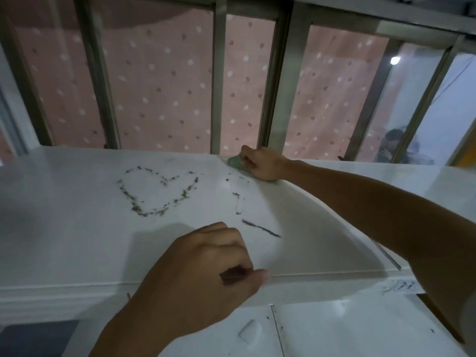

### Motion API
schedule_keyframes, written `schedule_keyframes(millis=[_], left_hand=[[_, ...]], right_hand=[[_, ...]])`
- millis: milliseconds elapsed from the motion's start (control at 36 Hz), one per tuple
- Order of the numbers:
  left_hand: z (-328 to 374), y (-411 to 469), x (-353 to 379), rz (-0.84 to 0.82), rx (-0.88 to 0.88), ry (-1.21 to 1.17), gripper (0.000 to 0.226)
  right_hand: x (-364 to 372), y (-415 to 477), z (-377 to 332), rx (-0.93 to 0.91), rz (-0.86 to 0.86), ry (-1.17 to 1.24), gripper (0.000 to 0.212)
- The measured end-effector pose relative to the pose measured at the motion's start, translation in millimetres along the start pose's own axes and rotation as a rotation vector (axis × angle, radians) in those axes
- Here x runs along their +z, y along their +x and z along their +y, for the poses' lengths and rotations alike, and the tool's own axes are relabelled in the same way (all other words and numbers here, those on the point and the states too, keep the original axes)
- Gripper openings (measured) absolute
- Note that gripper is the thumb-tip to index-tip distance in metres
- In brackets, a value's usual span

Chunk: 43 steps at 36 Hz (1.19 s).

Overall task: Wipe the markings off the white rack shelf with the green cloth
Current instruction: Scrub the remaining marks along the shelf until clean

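Right hand (260, 163) reaches across to the far edge of the white rack shelf (64, 228), its fingers curled tight over a bunched green cloth (235, 162) pressed flat to the surface just in front of the metal window bars (219, 81). Nearer the camera, the left hand (206, 269) rests on the shelf's front edge in a loose fist, thumb against the curled fingers, with nothing visible in its grip. Dark markings on the shelf form a heart outline (157, 193) at centre-left; to its right lie scattered specks and broken fragments (238, 197) and one short slanted stroke (261, 228), which spell no readable letters. Behind the bars hangs a pink spotted curtain (159, 86).
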<state>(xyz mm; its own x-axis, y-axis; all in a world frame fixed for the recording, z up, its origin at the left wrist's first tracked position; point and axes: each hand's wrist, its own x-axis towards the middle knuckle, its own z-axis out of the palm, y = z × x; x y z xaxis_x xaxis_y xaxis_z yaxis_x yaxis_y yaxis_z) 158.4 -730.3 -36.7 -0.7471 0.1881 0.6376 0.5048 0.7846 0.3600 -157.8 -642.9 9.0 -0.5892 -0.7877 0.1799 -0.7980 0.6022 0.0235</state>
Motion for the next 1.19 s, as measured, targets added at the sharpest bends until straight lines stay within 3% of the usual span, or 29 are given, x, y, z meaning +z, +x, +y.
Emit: schedule_keyframes(millis=[278, 556, 806, 1194], left_hand=[[3, 0, 0, -0.003, -0.004, 0.007, 0.029], [3, -3, 1, 0.062, 0.041, -0.034, 0.034], [-3, -3, 3, 0.053, 0.078, -0.029, 0.044], [-6, -3, 4, 0.037, 0.078, -0.064, 0.041]], right_hand=[[-2, -45, -45, -0.451, 0.074, 0.074, 0.016], [-10, -110, -73, -0.605, 0.161, 0.137, 0.014], [-13, -121, -77, -0.458, 0.122, 0.232, 0.015], [-13, -87, -14, -0.009, 0.063, 0.138, 0.023]])
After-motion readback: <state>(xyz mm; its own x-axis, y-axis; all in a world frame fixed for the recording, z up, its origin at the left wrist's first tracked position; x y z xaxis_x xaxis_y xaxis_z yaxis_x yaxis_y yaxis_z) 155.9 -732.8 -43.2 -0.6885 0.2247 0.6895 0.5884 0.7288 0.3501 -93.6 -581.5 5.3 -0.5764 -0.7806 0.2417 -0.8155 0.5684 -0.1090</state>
